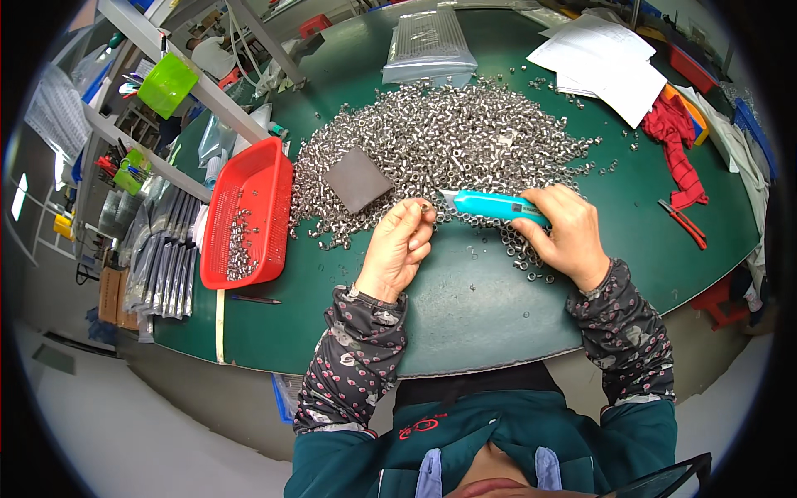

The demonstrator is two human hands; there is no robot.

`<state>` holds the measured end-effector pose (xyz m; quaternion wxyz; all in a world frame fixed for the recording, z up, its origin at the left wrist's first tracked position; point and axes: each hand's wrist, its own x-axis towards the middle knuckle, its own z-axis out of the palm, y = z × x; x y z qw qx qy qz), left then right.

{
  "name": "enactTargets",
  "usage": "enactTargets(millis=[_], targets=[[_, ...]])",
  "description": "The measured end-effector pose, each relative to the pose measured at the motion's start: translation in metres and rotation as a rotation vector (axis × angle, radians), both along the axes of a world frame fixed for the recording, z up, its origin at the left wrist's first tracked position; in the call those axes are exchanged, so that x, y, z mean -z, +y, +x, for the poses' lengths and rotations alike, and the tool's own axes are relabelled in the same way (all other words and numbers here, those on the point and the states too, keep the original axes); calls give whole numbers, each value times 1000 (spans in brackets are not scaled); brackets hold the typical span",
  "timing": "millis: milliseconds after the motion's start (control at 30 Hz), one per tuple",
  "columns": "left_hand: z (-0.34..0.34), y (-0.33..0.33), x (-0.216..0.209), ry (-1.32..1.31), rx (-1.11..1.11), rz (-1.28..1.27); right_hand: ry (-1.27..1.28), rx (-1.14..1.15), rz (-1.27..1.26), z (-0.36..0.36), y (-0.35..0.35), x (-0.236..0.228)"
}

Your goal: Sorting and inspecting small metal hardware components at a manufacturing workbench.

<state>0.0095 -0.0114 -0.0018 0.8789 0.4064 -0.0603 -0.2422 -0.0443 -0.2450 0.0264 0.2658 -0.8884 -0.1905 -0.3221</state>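
My left hand (401,243) pinches a small shiny metal ring (424,207) between thumb and forefinger, just in front of a wide heap of similar metal rings (465,124). In my right hand (566,226) is a turquoise utility knife (490,204), its blade end pointing left toward the pinched ring. A small gap separates the blade tip from my left fingers. A dark grey square block (359,180) lies on the heap's left part, behind my left hand. Loose rings lie on the green table (465,324) below the knife.
A red plastic basket (276,224) with some rings stands left, a pencil (256,299) near it. Plastic bags (429,41) lie at the back, white papers (602,62) back right. Red cloth (682,158) and red-handled pliers or snips (686,226) lie right. A metal frame (216,100) rises left.
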Motion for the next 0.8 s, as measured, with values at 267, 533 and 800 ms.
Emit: enactTargets(millis=[267, 533, 800], targets=[[1, 1, -10, -154, -78, 305, -26, 42, 12, 4, -4, -1], [-2, 1, -14, -148, -119, 430, -36, 47, 9, 2, -6, 0], [-7, -8, -8, -875, -336, 1496, -35, 45, 8, 3, -5, -1]])
